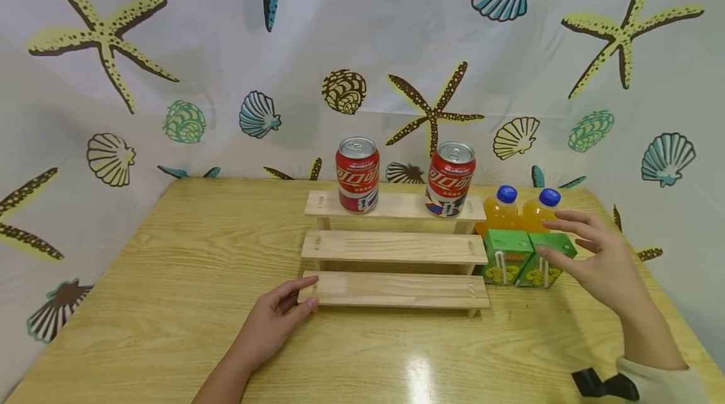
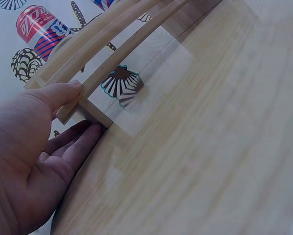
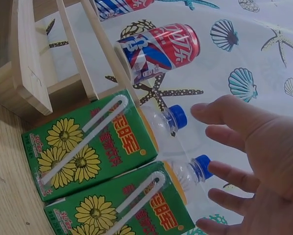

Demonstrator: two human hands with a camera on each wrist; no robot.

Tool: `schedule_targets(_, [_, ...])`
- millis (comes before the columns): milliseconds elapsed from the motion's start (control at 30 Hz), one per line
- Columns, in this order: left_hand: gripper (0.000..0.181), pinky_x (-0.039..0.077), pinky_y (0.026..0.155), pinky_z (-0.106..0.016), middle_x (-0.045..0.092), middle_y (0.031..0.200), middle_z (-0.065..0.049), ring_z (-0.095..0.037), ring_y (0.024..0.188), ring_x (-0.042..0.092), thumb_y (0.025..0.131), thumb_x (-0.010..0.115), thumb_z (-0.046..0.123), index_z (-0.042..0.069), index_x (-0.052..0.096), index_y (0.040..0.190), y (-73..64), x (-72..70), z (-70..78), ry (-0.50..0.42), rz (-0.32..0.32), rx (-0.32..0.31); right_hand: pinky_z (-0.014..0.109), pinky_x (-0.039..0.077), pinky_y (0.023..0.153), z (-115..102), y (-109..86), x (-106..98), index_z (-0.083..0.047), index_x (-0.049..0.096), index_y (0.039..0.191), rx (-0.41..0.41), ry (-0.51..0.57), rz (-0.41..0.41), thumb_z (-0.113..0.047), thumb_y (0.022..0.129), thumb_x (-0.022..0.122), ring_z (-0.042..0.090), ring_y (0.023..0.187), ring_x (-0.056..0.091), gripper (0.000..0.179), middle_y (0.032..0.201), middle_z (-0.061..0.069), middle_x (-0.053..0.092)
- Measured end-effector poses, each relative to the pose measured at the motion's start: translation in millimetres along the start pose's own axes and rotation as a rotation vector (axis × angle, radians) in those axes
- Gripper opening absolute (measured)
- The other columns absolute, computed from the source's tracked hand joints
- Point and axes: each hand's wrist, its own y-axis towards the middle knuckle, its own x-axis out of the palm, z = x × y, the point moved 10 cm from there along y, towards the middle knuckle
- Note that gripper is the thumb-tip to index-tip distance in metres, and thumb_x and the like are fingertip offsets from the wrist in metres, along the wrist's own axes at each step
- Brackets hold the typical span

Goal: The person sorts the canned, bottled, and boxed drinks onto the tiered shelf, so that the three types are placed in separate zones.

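A three-step wooden rack (image 1: 393,287) stands on the table. My left hand (image 1: 275,322) grips the left end of its lowest step; in the left wrist view the thumb (image 2: 65,93) lies on the board and the fingers sit low by the leg. Two red cola cans (image 1: 359,177) stand upright on the top step, apart from each other. Right of the rack are two green drink cartons (image 1: 508,256) with white straws, side by side. Behind them stand two orange drink bottles (image 1: 501,209) with blue caps. My right hand (image 3: 264,161) hovers beside the cartons and bottle caps, fingers spread, holding nothing.
The wood-grain table (image 1: 187,278) reaches back to a white cloth (image 1: 317,45) printed with starfish and shells. A glare spot shows near the front. Around the right wrist is a pale sleeve (image 1: 663,382) with a black strap (image 1: 606,385).
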Motion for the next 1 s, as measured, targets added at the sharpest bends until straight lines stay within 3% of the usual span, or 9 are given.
schedule_targets(133, [0.049,0.034,0.118,-0.041,0.045,0.154,-0.008,-0.025,0.147,0.035,0.093,0.07,0.041,0.023,0.06,0.138,-0.3,-0.3,-0.4,-0.008,0.002,-0.002,0.077,0.041,0.092,8.0,0.8,2.4,0.001,0.067,0.124,0.025,-0.019,-0.056,-0.016,0.089,0.078,0.046,0.128,0.042,0.04,0.145,0.025,0.045])
schedule_targets(233, [0.049,0.034,0.118,-0.041,0.045,0.154,-0.008,-0.025,0.147,0.035,0.093,0.07,0.041,0.023,0.06,0.138,-0.3,-0.5,-0.2,-0.011,0.003,-0.001,0.078,0.04,0.091,13.6,0.7,4.1,0.001,0.067,0.124,0.048,-0.036,-0.089,-0.017,0.089,0.078,0.053,0.129,0.039,0.04,0.146,0.029,0.041])
schedule_targets(433, [0.05,0.032,0.118,-0.04,0.046,0.153,-0.006,-0.025,0.148,0.034,0.093,0.069,0.041,0.021,0.06,0.138,0.2,-0.8,0.2,-0.004,0.002,0.013,0.078,0.044,0.09,20.0,0.4,7.4,0.001,0.066,0.125,0.074,-0.043,-0.123,-0.019,0.09,0.077,0.053,0.13,0.037,0.042,0.148,0.029,0.038])
schedule_targets(633, [0.05,0.032,0.119,-0.04,0.048,0.152,-0.004,-0.023,0.148,0.034,0.093,0.069,0.041,0.021,0.06,0.138,-0.1,-1.0,0.0,-0.004,0.004,0.007,0.069,0.052,0.088,26.1,-0.3,7.7,0.001,0.065,0.128,0.083,-0.043,-0.13,-0.02,0.089,0.078,0.054,0.13,0.037,0.046,0.147,0.03,0.039])
schedule_targets(900, [0.049,0.032,0.119,-0.039,0.049,0.151,-0.003,-0.023,0.148,0.034,0.093,0.07,0.039,0.02,0.06,0.137,-0.3,-0.5,0.7,0.0,0.01,0.01,0.07,0.041,0.094,31.0,-1.0,4.7,-0.004,0.061,0.13,0.065,-0.042,-0.108,-0.023,0.088,0.08,0.048,0.125,0.045,0.05,0.135,0.019,0.052])
schedule_targets(1000, [0.049,0.032,0.119,-0.038,0.049,0.151,-0.002,-0.022,0.148,0.034,0.093,0.07,0.04,0.021,0.06,0.137,-0.1,-0.7,1.0,0.001,0.013,0.01,0.065,0.043,0.094,33.7,-1.7,5.5,-0.006,0.062,0.128,0.05,-0.036,-0.115,-0.023,0.088,0.079,0.037,0.123,0.047,0.047,0.132,0.015,0.054])
